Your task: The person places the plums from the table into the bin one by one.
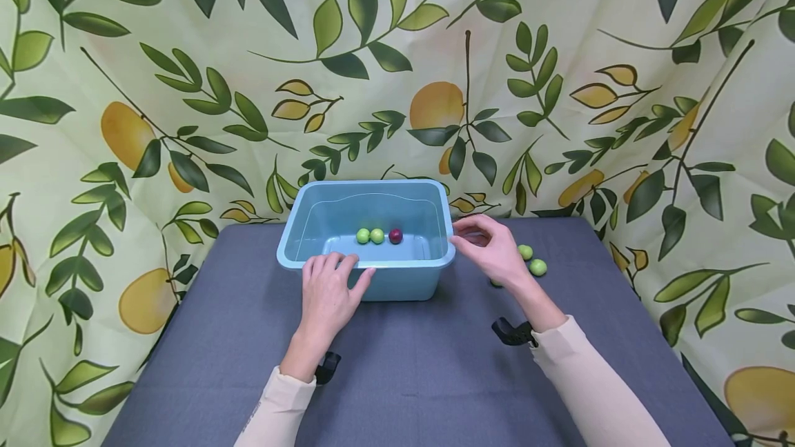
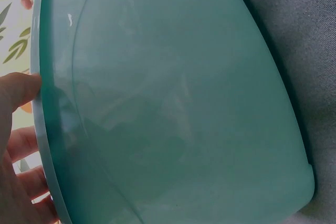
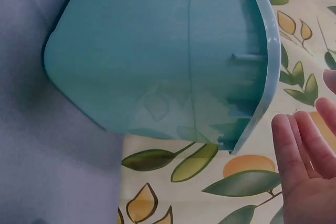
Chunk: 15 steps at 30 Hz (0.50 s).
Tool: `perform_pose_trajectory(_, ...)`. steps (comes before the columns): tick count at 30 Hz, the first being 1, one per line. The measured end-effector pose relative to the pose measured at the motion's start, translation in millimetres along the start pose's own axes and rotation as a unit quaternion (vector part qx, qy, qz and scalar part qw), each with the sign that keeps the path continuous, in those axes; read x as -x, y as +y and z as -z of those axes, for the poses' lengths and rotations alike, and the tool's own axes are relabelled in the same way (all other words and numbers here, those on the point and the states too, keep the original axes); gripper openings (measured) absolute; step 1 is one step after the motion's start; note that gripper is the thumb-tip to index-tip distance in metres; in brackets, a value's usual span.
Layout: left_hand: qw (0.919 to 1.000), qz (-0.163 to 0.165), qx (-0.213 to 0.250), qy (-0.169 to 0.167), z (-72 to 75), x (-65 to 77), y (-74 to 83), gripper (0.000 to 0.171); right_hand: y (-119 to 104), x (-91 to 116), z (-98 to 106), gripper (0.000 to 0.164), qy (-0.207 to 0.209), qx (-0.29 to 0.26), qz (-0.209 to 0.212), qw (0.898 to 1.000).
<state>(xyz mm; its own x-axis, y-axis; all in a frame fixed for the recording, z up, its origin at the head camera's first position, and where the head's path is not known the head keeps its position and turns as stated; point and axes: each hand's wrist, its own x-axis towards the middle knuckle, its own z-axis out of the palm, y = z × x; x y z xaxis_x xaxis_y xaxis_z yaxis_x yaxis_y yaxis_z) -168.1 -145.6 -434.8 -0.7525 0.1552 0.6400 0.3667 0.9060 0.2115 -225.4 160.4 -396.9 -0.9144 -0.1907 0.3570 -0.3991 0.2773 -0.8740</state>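
A light blue plastic basin (image 1: 366, 283) stands upright on the table. On its floor lie two small green balls (image 1: 370, 236) and one dark red ball (image 1: 395, 236). My left hand (image 1: 327, 292) rests at the near rim; its fingers reach over the edge and the thumb (image 2: 23, 88) touches the rim. Beside the right rim hovers my right hand (image 1: 491, 247), fingers loosely bent. In the right wrist view those fingers (image 3: 286, 145) are apart from the basin, with nothing seen between them. Under and behind this hand lie several green balls (image 1: 537, 267), one mostly hidden by the wrist.
A dark grey-blue cloth covers the table (image 1: 397, 378). Right behind the table hangs a curtain (image 1: 373, 109) printed with leaves and orange fruit. Both wrists carry black straps (image 1: 513, 332).
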Motion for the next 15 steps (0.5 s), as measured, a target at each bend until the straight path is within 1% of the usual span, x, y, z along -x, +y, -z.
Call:
perform_pose_trajectory(7,1.0000,0.000,0.000,0.000,0.3,-0.3,0.1,0.035,4.2,5.5,7.2,0.029,-0.003,0.037,-0.016,0.999)
perform_pose_trajectory(12,1.0000,0.001,-0.003,0.001,0.7,-0.6,0.4,0.035,7.1,8.7,10.4,0.025,-0.003,0.065,-0.018,0.998)
perform_pose_trajectory(15,1.0000,0.000,-0.002,0.001,0.5,-0.6,0.6,0.035,6.6,11.8,13.1,0.024,-0.004,0.071,-0.019,0.997)
